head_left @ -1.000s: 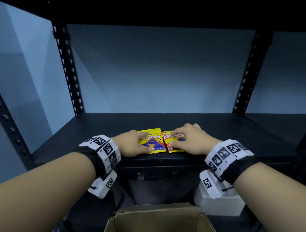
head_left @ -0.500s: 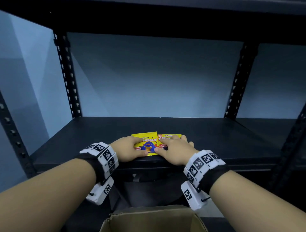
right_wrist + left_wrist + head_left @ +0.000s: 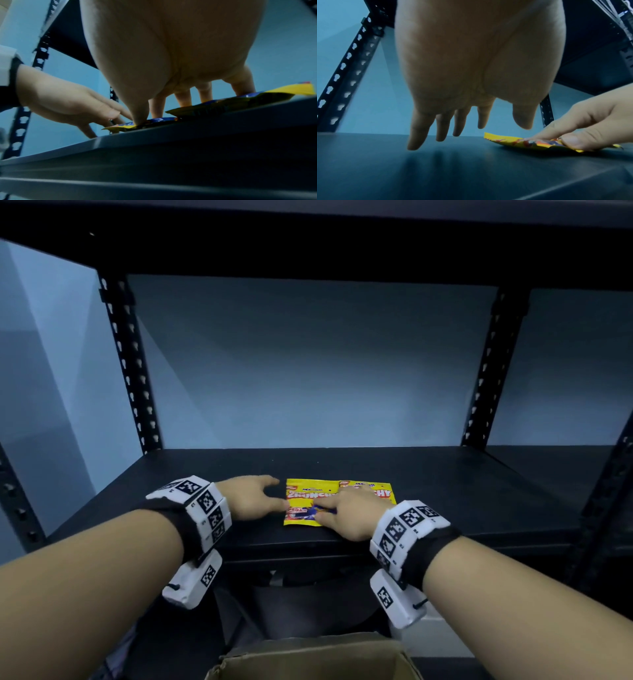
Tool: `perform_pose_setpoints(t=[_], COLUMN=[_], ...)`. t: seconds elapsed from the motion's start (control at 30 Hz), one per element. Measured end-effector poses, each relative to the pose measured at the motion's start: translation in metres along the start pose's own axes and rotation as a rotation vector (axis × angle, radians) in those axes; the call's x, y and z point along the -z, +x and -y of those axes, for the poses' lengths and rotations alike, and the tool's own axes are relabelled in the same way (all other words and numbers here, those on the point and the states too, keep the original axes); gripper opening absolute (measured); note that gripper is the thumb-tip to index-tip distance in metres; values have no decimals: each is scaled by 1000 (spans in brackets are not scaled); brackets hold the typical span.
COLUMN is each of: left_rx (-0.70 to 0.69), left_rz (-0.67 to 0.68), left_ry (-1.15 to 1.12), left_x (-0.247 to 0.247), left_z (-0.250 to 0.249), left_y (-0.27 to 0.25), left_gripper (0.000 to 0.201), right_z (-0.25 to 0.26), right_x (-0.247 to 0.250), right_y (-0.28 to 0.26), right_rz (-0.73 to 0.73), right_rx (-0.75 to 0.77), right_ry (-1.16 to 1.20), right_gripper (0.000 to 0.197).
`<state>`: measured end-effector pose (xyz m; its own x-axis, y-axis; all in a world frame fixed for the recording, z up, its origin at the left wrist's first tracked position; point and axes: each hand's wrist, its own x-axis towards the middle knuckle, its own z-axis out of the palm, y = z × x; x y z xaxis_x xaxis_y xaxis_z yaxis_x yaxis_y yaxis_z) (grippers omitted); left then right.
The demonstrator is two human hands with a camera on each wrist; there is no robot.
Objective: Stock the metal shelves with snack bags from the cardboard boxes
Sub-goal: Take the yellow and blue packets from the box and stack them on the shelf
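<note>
Cardboard comes first: the open brown cardboard box (image 3: 308, 659) sits nearest the camera, its rim below the front edge of the black metal shelf (image 3: 445, 501). Up from there, both forearms reach in, each with a white marker-patterned wrist band (image 3: 202, 508). On the shelf, close to its front edge and about midway along it, lie two yellow snack bags with red lettering, flat and overlapping. The left yellow snack bag (image 3: 301, 501) lies under the edge of the right yellow snack bag (image 3: 380, 491). The right hand (image 3: 349, 515) is down on top of them, fingers (image 3: 183, 100) spread and fairly straight, tips pressing into the foil, thumb planted on the near edge of the left bag. The left hand (image 3: 248, 498) is just beside the bags' left edge, fingers (image 3: 418, 135) loose and hanging a little apart, holding nothing; the wrist view shows the tips just above the shelf surface, the little finger lowest. Further back, the shelf deck runs to its rear edge, where a black perforated upright post (image 3: 130, 364) stands at the rear left corner and another at the rear right, against a pale blue-grey wall (image 3: 308, 364). Overhead, the next black shelf (image 3: 308, 241) crosses the top.
</note>
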<state>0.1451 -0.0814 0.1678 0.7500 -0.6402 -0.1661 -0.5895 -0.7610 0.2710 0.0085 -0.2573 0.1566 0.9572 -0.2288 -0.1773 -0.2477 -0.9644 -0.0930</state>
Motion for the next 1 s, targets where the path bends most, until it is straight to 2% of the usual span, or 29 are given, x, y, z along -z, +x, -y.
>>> perform_pose_setpoints(t=[0.17,0.33,0.47,0.77,1.0], left_rx=[8,-4,-4,2,8], left_rz=[56,80,95,93,111], left_ry=[141,255,269,251,248], left_x=[-8,-4,-3,-3,-2], left_z=[-15,-15,-13,-8,-6], left_y=[13,17,19,27,31], left_gripper=[91,90,91,92,95], right_z=[-75,-159,-202,-238,-253], right_x=[7,13,34,62,71], right_y=[-1,1,13,80,123], right_rz=[-44,-38,10,48,13], right_rx=[-63,-127,-176,-240,-258], right_ry=[-14,-26,-67,27,2], right_gripper=[53,53,51,53,52])
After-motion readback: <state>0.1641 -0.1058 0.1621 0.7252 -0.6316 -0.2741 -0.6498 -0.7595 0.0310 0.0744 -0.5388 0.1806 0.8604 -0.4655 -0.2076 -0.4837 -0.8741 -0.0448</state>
